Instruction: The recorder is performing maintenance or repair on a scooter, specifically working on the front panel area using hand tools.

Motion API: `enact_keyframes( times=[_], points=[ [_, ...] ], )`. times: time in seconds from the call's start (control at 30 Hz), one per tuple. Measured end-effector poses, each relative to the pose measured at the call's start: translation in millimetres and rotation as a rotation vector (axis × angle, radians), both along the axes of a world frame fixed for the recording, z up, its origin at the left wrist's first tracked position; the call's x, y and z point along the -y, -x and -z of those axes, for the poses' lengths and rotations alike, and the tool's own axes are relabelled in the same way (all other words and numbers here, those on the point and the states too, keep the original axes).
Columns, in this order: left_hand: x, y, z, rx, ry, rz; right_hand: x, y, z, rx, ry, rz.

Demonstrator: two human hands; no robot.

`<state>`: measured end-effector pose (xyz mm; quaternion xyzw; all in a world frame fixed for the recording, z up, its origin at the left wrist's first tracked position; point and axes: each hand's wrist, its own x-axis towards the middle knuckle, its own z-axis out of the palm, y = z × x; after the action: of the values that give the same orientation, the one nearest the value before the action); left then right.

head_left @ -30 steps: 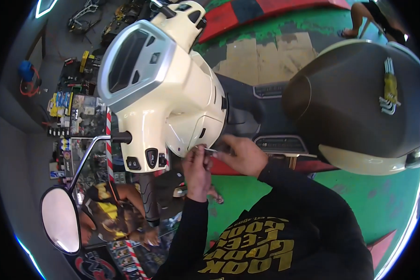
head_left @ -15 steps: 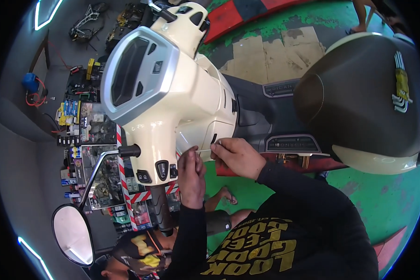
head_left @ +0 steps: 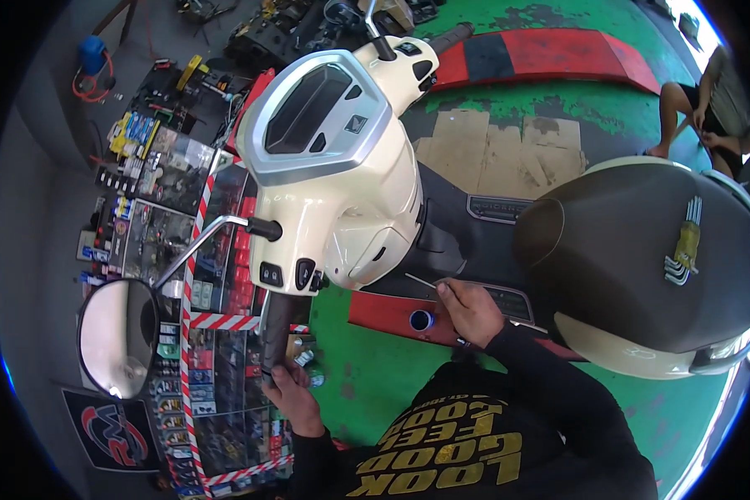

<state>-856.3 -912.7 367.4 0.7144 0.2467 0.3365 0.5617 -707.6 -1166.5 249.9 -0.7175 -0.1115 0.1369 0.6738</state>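
Observation:
A cream scooter (head_left: 342, 192) stands in front of me, its handlebar head with the dark instrument panel turned to the left. My left hand (head_left: 290, 390) grips the end of the black left handlebar grip (head_left: 277, 327). My right hand (head_left: 468, 308) pinches a thin metal rod-like tool (head_left: 422, 282) whose tip points at the lower cream cover of the handlebar head. A small blue-rimmed round part (head_left: 421, 320) lies on the red strip just left of that hand. The dark brown seat (head_left: 633, 250) carries a yellowish set of hex keys (head_left: 685, 247).
A round mirror (head_left: 115, 335) sticks out at the lower left. A glass display case with red-white striped edges (head_left: 198, 275) full of small parts stands at the left. The floor is green with cardboard sheets (head_left: 500, 154) and a red ramp (head_left: 558, 54). Another person's legs (head_left: 690, 112) are at the upper right.
My left hand dropped from the cover under the handlebar head down to the handlebar grip. My right hand drew back a little, still holding the thin tool. The view shifted.

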Motion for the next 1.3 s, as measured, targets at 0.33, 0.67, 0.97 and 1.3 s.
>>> enact_keyframes(
  times=[0.33,0.67,0.97,1.3],
  points=[
    [-56,-70,-41,0.089,0.073,0.023,35,18,-18,0.052,0.069,-0.031],
    [-107,-131,-66,0.162,0.094,0.172,-36,-9,-50,0.333,-0.179,0.197],
    [-105,-159,24,0.017,-0.311,0.472,-131,-78,-84,0.331,-0.134,0.301],
    [-90,-254,23,-0.104,-0.594,0.614,-161,-92,-89,0.414,0.038,0.392]
  ],
)
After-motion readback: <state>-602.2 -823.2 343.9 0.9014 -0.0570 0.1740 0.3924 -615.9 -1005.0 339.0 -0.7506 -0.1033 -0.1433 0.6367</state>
